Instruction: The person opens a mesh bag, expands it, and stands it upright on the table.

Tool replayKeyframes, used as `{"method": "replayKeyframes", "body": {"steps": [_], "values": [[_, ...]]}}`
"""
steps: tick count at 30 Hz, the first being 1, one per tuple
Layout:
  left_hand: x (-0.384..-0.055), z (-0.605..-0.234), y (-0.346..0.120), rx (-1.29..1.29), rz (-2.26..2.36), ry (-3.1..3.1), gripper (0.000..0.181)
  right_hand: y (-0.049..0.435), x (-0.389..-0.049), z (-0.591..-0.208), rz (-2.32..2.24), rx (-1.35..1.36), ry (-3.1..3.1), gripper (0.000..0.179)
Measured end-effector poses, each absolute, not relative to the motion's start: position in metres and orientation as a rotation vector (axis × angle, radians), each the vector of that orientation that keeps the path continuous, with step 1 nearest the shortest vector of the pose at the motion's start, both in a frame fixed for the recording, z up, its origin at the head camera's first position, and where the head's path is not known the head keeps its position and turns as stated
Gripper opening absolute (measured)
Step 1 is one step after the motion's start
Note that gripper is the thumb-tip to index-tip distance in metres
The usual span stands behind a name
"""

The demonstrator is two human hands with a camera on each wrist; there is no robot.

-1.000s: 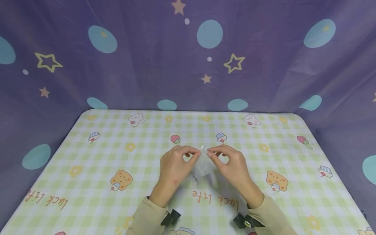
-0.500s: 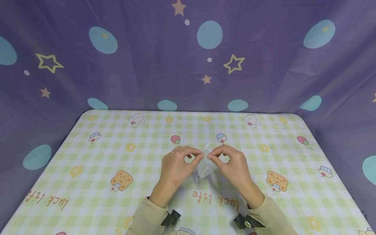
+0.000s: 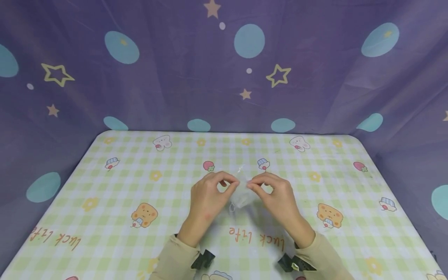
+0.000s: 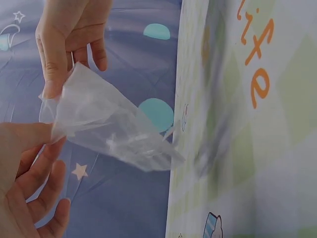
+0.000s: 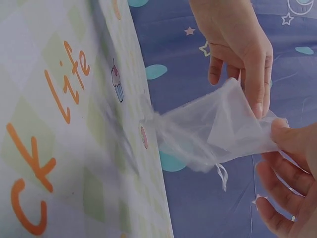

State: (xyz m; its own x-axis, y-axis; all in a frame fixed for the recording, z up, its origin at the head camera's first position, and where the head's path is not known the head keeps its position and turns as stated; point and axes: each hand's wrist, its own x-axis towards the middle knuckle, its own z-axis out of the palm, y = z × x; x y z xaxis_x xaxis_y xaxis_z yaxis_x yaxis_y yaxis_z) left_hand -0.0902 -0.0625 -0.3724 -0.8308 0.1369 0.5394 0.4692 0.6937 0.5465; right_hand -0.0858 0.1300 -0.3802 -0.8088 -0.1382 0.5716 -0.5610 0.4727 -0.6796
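Note:
Between both hands, a little above the table, hangs a small sheer white drawstring pouch [image 3: 244, 195]. My left hand [image 3: 211, 196] pinches one side of its upper end between thumb and forefinger. Opposite it, the right hand [image 3: 279, 195] pinches the other side in the same way, fingertips a short gap apart. In the right wrist view the pouch [image 5: 198, 131] spreads out below the fingers, with a thin white cord loop [image 5: 223, 176] dangling from its edge. From the left wrist, the pouch [image 4: 106, 121] looks thin and creased, with nothing distinct visible inside.
A table with a green-and-white checked cloth [image 3: 115, 182] printed with cartoon figures lies under the hands. Behind it and at the sides hangs a purple curtain [image 3: 182, 70] with stars and blue spots. Dark straps [image 3: 203, 259] sit at the sleeve cuffs.
The left hand's fingertips moved a little toward the right hand, then back left. The pouch shifts and tilts between them, and its cord loop swings left. Both hands keep their pinch.

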Motion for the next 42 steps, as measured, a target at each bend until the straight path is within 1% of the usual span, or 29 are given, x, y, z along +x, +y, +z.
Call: {"method": "replayKeyframes", "body": {"steps": [5, 9, 12, 16, 27, 30, 36, 42], "values": [[-0.091, -0.3722, -0.0629, -0.52, -0.998, -2.454, 0.013, 0.1309, -0.0851, -0.3804, 1.28, 0.573, -2.263, 0.019], [-0.0906, -0.3708, -0.0627, -0.536, -0.999, -2.477, 0.011, 0.131, -0.0845, -0.3805, 1.301, 0.565, -2.245, 0.022], [-0.091, -0.3708, -0.063, -0.504, -1.003, -2.467, 0.006, 0.1304, -0.0847, -0.3804, 1.335, 0.567, -2.228, 0.02], [-0.0917, -0.3719, -0.0642, -0.454, -0.994, -2.442, 0.006, 0.1295, -0.0847, -0.3798, 1.349, 0.574, -2.228, 0.015], [-0.0944, -0.3728, -0.0672, -0.455, -0.934, -2.397, 0.009, 0.1294, -0.0862, -0.3808, 1.238, 0.59, -2.2, 0.015], [-0.0936, -0.373, -0.066, -0.489, -0.95, -2.423, 0.012, 0.1295, -0.086, -0.3805, 1.219, 0.581, -2.197, 0.016], [-0.0908, -0.3737, -0.0622, -0.567, -0.97, -2.475, 0.025, 0.1281, -0.0843, -0.3798, 1.273, 0.602, -2.193, 0.018], [-0.0901, -0.3723, -0.0614, -0.559, -1.011, -2.489, 0.022, 0.1268, -0.0839, -0.3777, 1.331, 0.639, -2.166, 0.018]]}}
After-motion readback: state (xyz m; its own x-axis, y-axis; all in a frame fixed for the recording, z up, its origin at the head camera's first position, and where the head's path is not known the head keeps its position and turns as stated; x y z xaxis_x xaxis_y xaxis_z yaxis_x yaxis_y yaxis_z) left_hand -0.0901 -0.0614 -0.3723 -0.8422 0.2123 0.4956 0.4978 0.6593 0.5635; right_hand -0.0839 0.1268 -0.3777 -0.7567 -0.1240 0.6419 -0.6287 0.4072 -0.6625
